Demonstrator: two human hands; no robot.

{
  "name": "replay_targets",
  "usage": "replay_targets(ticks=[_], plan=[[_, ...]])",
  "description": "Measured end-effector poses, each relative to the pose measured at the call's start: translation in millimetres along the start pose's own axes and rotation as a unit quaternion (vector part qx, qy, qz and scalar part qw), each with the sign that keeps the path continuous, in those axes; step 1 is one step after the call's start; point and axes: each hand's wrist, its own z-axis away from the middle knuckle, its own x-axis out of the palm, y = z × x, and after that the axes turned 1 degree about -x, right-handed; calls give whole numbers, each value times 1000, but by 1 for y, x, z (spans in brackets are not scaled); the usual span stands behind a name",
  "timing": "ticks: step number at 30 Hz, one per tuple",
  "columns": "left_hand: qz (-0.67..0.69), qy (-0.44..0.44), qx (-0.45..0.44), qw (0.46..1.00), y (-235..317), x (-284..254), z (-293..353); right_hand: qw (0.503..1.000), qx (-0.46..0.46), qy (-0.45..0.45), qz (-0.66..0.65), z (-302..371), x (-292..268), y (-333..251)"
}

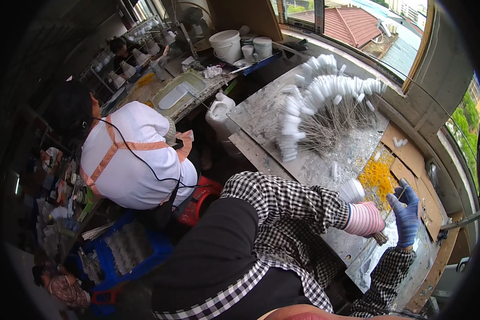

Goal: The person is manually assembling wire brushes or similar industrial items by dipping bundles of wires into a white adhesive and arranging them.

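My left hand (pixel 365 219), in a pink striped glove, is closed round a bundle of thin wire stems. The bundle's white tips (pixel 351 190) stick out above the fist, and the stem ends (pixel 380 238) show below it. Close by on the right, my right hand (pixel 406 217) is raised in a blue glove. Its thumb and fingers come together on a thin yellowish strand that looks like a rubber band. A pile of yellow rubber bands (pixel 377 179) lies just beyond both hands on the worktable (pixel 261 114).
Many more white-tipped wire stems (pixel 330 109) stand massed at the table's far side, by the window. Cardboard pieces (pixel 418 184) lie at right. A co-worker (pixel 136 154) sits at left on a red stool (pixel 200 200). White buckets (pixel 226 45) and a jug (pixel 220 111) stand beyond.
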Motion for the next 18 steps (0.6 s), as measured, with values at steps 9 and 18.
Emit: replay_targets(ticks=[9,18], plan=[[587,110,-8,802,-45,-15,30,967,-196,-96,-131,25,11,-59],[436,257,130,853,-10,4,19,874,104,7,-474,-6,-21,75]])
